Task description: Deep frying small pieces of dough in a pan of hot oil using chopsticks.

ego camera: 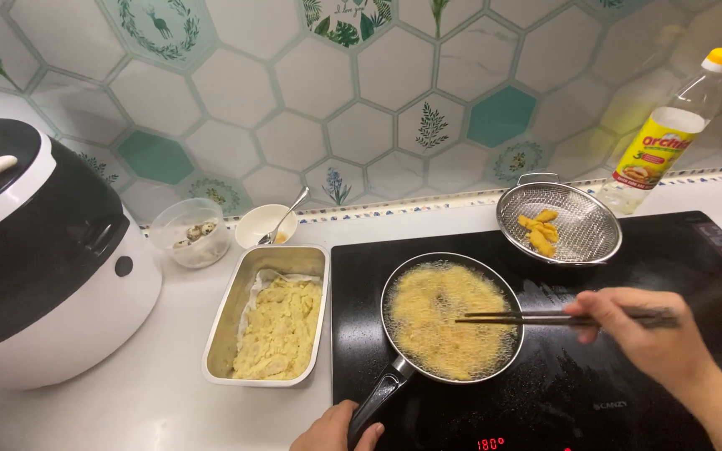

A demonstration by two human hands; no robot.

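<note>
While the oil foams, the left hand (338, 428) grips the end of the pan handle (378, 397) at the near edge of the cooktop (612, 376), fingers closed round it. Judgement: that grip should stay firm and low so the frying pan (451, 317) sits flat; any tilt would send hot oil toward the rim.

Right hand (641, 330) is closed on a pair of chopsticks (528, 317), held nearly level, tips reaching over the middle of the pan from the right. Whether the tips touch the bubbling yellow food cannot be told through the foam. Judgement: best to keep the wrist high and outside the rim, and work with the tips only, moving slowly to avoid splashes.

Pan lies between the two hands, ahead of the left, to the left of the right.

Left of the cooktop, on the bench (152, 392): a metal tray (236, 317) of pale battered pieces. Past it, a small white bowl (265, 225) with a spoon, and a clear tub (190, 234). Big black-and-white cooker (43, 259) at far left.

Behind the pan, a wire strainer (561, 221) holds a few fried golden pieces. Oil bottle (670, 134) stands farthest back, against the tiled wall.
</note>
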